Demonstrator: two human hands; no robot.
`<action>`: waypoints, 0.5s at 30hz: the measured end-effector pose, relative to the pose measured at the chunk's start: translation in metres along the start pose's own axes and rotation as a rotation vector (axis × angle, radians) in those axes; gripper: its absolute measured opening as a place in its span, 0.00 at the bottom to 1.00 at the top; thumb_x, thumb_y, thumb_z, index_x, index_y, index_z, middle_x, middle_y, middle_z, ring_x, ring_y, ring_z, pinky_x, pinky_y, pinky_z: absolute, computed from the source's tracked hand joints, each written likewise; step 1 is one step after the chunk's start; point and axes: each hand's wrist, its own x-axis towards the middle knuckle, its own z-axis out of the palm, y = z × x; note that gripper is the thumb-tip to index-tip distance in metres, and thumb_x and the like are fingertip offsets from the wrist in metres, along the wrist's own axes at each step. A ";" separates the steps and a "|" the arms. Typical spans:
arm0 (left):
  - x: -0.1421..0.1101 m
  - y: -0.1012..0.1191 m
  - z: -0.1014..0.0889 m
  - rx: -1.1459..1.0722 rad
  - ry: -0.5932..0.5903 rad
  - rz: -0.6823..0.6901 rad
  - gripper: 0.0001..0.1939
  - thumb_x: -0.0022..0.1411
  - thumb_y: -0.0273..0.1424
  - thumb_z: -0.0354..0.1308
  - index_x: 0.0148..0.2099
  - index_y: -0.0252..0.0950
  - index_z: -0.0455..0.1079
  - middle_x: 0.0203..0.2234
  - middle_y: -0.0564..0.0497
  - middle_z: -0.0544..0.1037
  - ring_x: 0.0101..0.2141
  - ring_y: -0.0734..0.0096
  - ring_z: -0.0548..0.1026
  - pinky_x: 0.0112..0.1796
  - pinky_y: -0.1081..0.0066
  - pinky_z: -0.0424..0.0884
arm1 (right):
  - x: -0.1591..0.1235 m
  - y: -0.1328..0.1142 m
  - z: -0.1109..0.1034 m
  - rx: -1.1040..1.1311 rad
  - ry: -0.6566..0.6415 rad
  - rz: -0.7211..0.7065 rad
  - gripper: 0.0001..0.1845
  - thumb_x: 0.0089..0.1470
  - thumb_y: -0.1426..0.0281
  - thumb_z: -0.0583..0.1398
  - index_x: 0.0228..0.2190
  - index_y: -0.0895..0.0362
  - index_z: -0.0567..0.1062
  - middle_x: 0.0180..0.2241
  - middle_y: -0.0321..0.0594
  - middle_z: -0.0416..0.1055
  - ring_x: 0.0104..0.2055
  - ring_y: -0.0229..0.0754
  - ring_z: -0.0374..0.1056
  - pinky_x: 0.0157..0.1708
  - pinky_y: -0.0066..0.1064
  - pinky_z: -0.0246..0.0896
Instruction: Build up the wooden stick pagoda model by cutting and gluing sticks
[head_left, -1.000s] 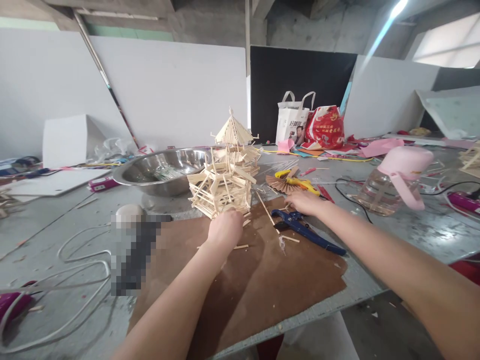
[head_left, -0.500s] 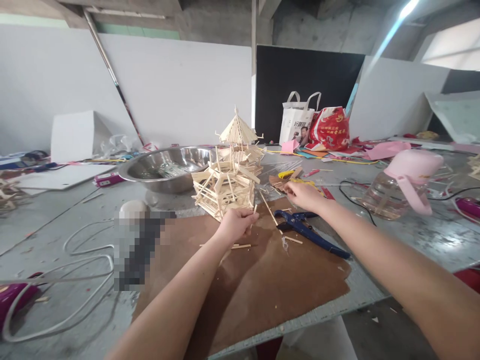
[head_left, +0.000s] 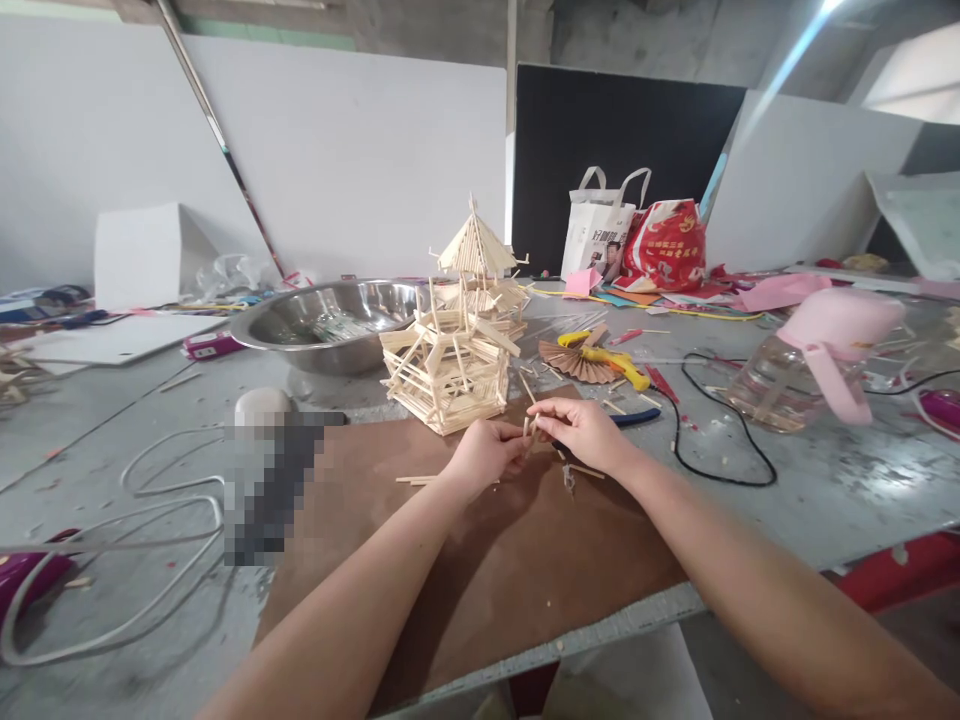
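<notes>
My left hand [head_left: 486,457] is closed in a pinch on a short wooden stick [head_left: 526,427] above the brown board [head_left: 465,570]. Fingertips of my right hand [head_left: 586,432] close on another short stick [head_left: 535,424], right beside the first; whether the sticks touch, I cannot tell. Behind the hands stands a pagoda-like model of wooden sticks [head_left: 446,375], with a pointed roof [head_left: 474,248] rising at its back. A blue-handled cutter [head_left: 637,417] is mostly hidden by my right hand and forearm. Loose sticks [head_left: 416,480] lie on the board.
A yellow glue gun [head_left: 615,364] with a black cord lies by a brown paper fan [head_left: 574,360]. A steel basin [head_left: 330,355] stands back left, a pink-lidded bottle [head_left: 795,370] at right. White cable [head_left: 217,510] loops at left. Bags [head_left: 664,245] stand at the back.
My right hand has moved from beside the yellow glue gun, left and nearer, to meet my left hand. It now pinches a short stick. The left hand has shifted slightly right.
</notes>
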 end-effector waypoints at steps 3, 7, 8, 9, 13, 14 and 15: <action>0.000 0.000 0.001 0.023 -0.018 0.011 0.09 0.49 0.32 0.54 0.24 0.31 0.69 0.14 0.56 0.68 0.18 0.80 0.66 0.22 0.79 0.65 | -0.002 0.000 0.002 -0.048 -0.015 -0.008 0.13 0.48 0.68 0.53 0.36 0.58 0.72 0.28 0.37 0.72 0.28 0.35 0.67 0.30 0.27 0.62; 0.002 -0.005 0.003 0.073 -0.041 0.046 0.09 0.49 0.31 0.53 0.23 0.30 0.68 0.15 0.55 0.68 0.18 0.79 0.67 0.22 0.78 0.66 | -0.003 -0.002 0.003 -0.131 -0.002 -0.076 0.12 0.48 0.71 0.54 0.35 0.57 0.73 0.31 0.39 0.72 0.31 0.36 0.67 0.33 0.28 0.61; 0.003 -0.006 0.003 0.083 -0.048 0.054 0.10 0.49 0.32 0.53 0.23 0.30 0.68 0.15 0.55 0.68 0.18 0.79 0.67 0.22 0.78 0.66 | -0.003 -0.003 0.003 -0.157 0.005 -0.094 0.12 0.47 0.71 0.54 0.35 0.57 0.73 0.31 0.39 0.72 0.32 0.36 0.66 0.33 0.28 0.60; 0.004 -0.008 0.004 0.092 -0.054 0.057 0.10 0.49 0.32 0.53 0.23 0.30 0.68 0.15 0.55 0.68 0.17 0.79 0.67 0.21 0.78 0.66 | -0.003 -0.003 0.003 -0.178 0.009 -0.106 0.12 0.47 0.72 0.54 0.35 0.57 0.73 0.31 0.39 0.72 0.32 0.36 0.66 0.34 0.28 0.60; 0.005 -0.010 0.004 0.125 -0.062 0.047 0.11 0.50 0.34 0.52 0.25 0.30 0.68 0.14 0.55 0.68 0.16 0.79 0.67 0.20 0.79 0.65 | -0.004 -0.003 0.002 -0.198 -0.007 -0.099 0.13 0.47 0.73 0.54 0.35 0.56 0.73 0.32 0.38 0.71 0.32 0.35 0.66 0.32 0.27 0.59; 0.005 -0.010 0.004 0.136 -0.062 0.049 0.11 0.51 0.34 0.52 0.26 0.30 0.69 0.13 0.55 0.68 0.16 0.79 0.67 0.19 0.79 0.65 | -0.004 -0.003 0.002 -0.197 -0.013 -0.096 0.13 0.47 0.73 0.54 0.36 0.56 0.73 0.32 0.38 0.71 0.32 0.36 0.66 0.32 0.27 0.59; 0.005 -0.010 0.003 0.148 -0.063 0.055 0.11 0.51 0.34 0.52 0.26 0.30 0.69 0.13 0.54 0.68 0.16 0.79 0.67 0.19 0.79 0.65 | -0.004 -0.003 0.002 -0.197 -0.017 -0.095 0.13 0.47 0.74 0.54 0.36 0.56 0.73 0.33 0.39 0.71 0.32 0.36 0.66 0.32 0.27 0.59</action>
